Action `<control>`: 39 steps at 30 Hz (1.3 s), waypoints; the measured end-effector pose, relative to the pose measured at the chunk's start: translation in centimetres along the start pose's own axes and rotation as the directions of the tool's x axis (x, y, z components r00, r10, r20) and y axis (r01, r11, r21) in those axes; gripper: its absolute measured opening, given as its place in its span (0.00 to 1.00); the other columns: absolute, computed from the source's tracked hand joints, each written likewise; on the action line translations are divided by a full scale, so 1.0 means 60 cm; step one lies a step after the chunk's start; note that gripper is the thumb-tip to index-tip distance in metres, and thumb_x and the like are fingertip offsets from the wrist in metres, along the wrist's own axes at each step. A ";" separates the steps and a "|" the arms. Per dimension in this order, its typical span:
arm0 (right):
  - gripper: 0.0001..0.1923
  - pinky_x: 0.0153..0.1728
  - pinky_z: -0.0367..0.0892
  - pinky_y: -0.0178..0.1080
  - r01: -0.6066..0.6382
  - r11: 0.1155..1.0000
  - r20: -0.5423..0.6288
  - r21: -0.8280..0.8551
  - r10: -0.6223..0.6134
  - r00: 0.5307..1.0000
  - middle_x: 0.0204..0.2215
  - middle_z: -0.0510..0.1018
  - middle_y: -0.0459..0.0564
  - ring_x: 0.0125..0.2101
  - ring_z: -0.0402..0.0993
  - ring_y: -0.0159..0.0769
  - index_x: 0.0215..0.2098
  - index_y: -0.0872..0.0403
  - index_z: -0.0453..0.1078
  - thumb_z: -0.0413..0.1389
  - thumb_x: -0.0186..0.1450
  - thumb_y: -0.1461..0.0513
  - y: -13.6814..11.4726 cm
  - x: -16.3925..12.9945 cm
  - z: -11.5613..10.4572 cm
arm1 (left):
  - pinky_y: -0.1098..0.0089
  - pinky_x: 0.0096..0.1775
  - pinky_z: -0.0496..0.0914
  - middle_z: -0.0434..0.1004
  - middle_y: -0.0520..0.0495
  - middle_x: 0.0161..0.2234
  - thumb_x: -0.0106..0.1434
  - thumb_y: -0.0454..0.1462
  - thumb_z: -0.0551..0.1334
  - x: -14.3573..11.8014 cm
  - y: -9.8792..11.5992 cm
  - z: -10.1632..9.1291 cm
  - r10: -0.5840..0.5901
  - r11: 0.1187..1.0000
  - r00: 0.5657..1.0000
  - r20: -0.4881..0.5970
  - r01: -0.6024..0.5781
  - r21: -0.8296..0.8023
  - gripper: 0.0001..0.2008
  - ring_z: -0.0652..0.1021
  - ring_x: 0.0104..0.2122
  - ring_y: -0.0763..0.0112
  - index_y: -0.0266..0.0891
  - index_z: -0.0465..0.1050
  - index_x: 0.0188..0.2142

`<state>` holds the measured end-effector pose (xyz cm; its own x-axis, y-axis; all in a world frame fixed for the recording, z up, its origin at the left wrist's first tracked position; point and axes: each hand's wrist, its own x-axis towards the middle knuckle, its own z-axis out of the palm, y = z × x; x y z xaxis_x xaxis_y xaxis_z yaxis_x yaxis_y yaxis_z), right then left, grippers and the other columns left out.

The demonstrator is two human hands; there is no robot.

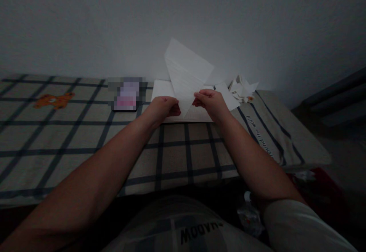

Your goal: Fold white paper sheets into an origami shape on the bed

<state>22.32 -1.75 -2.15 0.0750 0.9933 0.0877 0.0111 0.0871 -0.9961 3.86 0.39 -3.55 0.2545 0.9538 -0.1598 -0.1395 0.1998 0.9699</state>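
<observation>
Between my hands a folded sheet of white paper is held up above the table, its narrow point downward and its wide end tilted up toward the wall. My left hand pinches its left edge near the lower point. Opposite it, my right hand grips the right edge between thumb and fingers. Beneath the held paper lie more white sheets, partly hidden by it and by my hands. Another piece of white paper rests just right of my right hand.
A checked cloth covers the table, which stands against a grey wall. To the left lie a phone, its screen blurred, and an orange figure. Folded or crumpled white paper sits at the right. A clear bottle is below the table edge.
</observation>
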 end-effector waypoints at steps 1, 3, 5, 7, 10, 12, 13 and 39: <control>0.11 0.35 0.74 0.38 -0.006 1.000 0.004 -0.004 0.006 1.000 0.22 0.77 0.46 0.25 0.74 0.30 0.24 0.54 0.70 0.65 0.57 0.57 -0.001 0.000 0.000 | 0.68 0.30 0.73 0.76 0.46 0.22 0.58 0.31 0.60 0.002 -0.002 0.000 0.003 1.000 1.000 -0.003 -0.003 -0.008 0.13 0.75 0.20 0.72 0.39 0.73 0.17; 0.11 0.35 0.74 0.38 -0.014 1.000 0.015 -0.008 0.014 1.000 0.22 0.77 0.46 0.25 0.74 0.30 0.24 0.53 0.70 0.65 0.58 0.57 -0.002 -0.001 0.000 | 0.68 0.30 0.74 0.77 0.45 0.23 0.58 0.32 0.60 0.005 -0.005 -0.002 0.025 1.000 0.999 -0.020 -0.025 -0.018 0.12 0.76 0.22 0.70 0.39 0.74 0.18; 0.11 0.34 0.73 0.38 -0.014 1.000 0.027 -0.013 0.014 1.000 0.22 0.77 0.46 0.25 0.74 0.30 0.24 0.53 0.70 0.64 0.58 0.58 -0.003 -0.002 0.000 | 0.68 0.31 0.74 0.76 0.46 0.22 0.57 0.33 0.62 0.006 -0.007 -0.005 0.082 0.997 0.996 -0.027 -0.082 -0.006 0.12 0.76 0.23 0.71 0.38 0.73 0.18; 0.11 0.34 0.73 0.38 -0.009 1.000 0.039 -0.017 0.009 0.999 0.22 0.77 0.46 0.25 0.74 0.30 0.23 0.54 0.70 0.64 0.58 0.58 -0.003 -0.002 0.000 | 0.70 0.33 0.75 0.74 0.48 0.21 0.55 0.33 0.64 0.004 -0.007 -0.008 0.145 0.989 0.989 -0.015 -0.145 0.013 0.10 0.75 0.23 0.73 0.38 0.72 0.18; 0.11 0.34 0.73 0.38 0.001 1.000 0.046 -0.016 0.000 0.999 0.22 0.77 0.46 0.25 0.74 0.30 0.23 0.54 0.70 0.64 0.59 0.58 -0.002 -0.001 -0.001 | 0.72 0.33 0.74 0.71 0.51 0.20 0.53 0.31 0.65 -0.002 -0.002 -0.009 0.187 0.982 0.982 -0.012 -0.186 0.017 0.10 0.73 0.23 0.75 0.38 0.71 0.17; 0.11 0.34 0.73 0.38 -0.003 1.000 0.044 -0.027 0.004 0.999 0.22 0.77 0.46 0.25 0.74 0.30 0.23 0.53 0.70 0.64 0.59 0.58 -0.001 -0.001 -0.002 | 0.72 0.31 0.74 0.70 0.51 0.19 0.53 0.31 0.64 -0.005 0.003 -0.007 0.172 0.985 0.984 -0.040 -0.172 0.013 0.11 0.72 0.22 0.76 0.38 0.70 0.17; 0.11 0.35 0.73 0.38 -0.005 0.999 0.043 -0.033 0.006 0.999 0.22 0.77 0.46 0.25 0.74 0.30 0.23 0.53 0.70 0.64 0.59 0.58 -0.001 -0.001 -0.002 | 0.71 0.31 0.74 0.70 0.51 0.19 0.54 0.31 0.63 -0.006 0.005 -0.005 0.160 0.987 0.986 -0.054 -0.160 0.008 0.11 0.72 0.21 0.76 0.38 0.70 0.16; 0.11 0.32 0.72 0.37 0.013 1.000 0.086 -0.023 -0.011 0.996 0.21 0.77 0.46 0.24 0.74 0.30 0.24 0.55 0.71 0.64 0.58 0.58 0.001 -0.001 -0.003 | 0.70 0.32 0.73 0.76 0.48 0.23 0.57 0.32 0.60 0.000 0.004 -0.005 0.119 0.993 0.990 -0.076 -0.120 -0.015 0.10 0.76 0.24 0.73 0.37 0.72 0.19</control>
<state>22.49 -1.81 -2.23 -0.0111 0.9951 0.0978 0.0352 0.0981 -0.9946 3.56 0.53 -3.35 0.1630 0.9850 -0.0572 -0.1837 0.0872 0.9791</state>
